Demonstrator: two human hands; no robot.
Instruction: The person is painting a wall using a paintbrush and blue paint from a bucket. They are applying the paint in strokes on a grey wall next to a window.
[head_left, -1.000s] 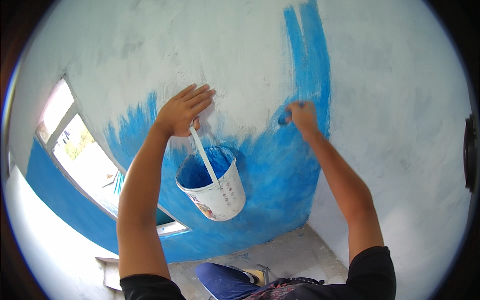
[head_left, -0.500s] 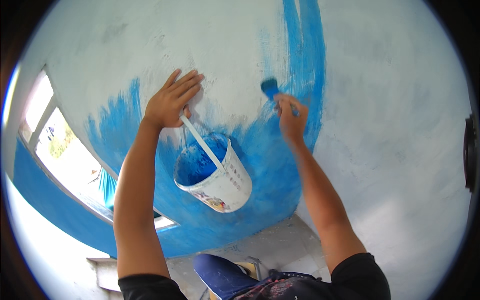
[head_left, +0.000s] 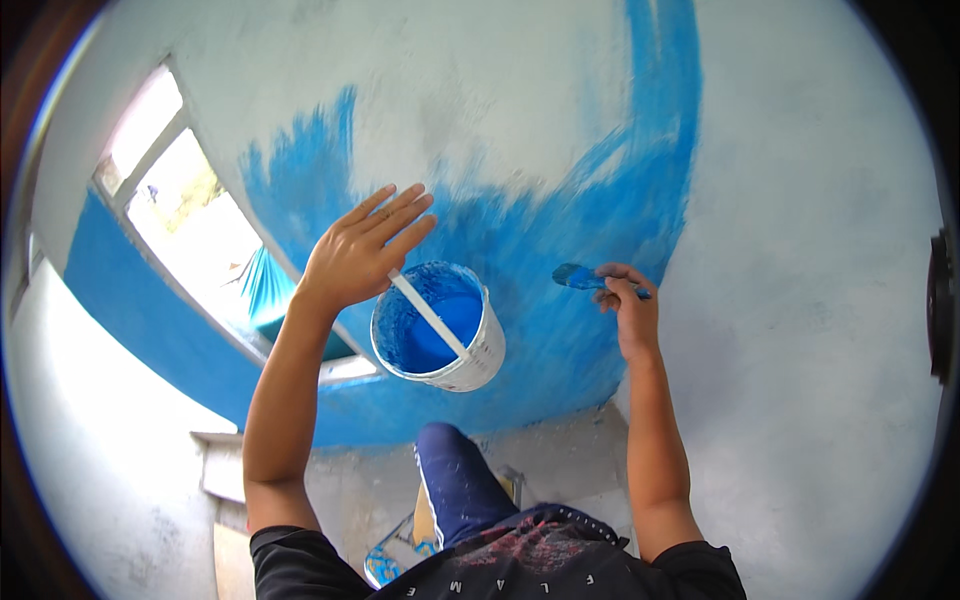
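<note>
Blue Rises on a Pale Wall

A painter's right hand (head_left: 632, 305) grips a blue-stained brush (head_left: 577, 276), its bristles aimed left toward a white bucket (head_left: 485, 360) that hangs tilted below the left hand (head_left: 352, 255), in front of the half-painted wall (head_left: 545, 330). The left fingers reach out straight; the bucket's handle (head_left: 430, 315) runs up beneath that hand.

Good work here likely calls for holding the bucket steady, its rim turned up so the paint (head_left: 415, 335) cannot spill, and wiping surplus off the bristles against that rim. Long, overlapping strokes from the wet blue into the pale patches should even out the ragged edge, with a lighter touch at the corner to spare the pale side wall (head_left: 800, 250).

The left thumb is hidden, so how firmly it hooks the handle cannot be told. Nor is it clear whether the left fingertips or the bristles touch the wall. Glare washes out the window (head_left: 180, 190), and the tall blue strip runs out of view above.
</note>
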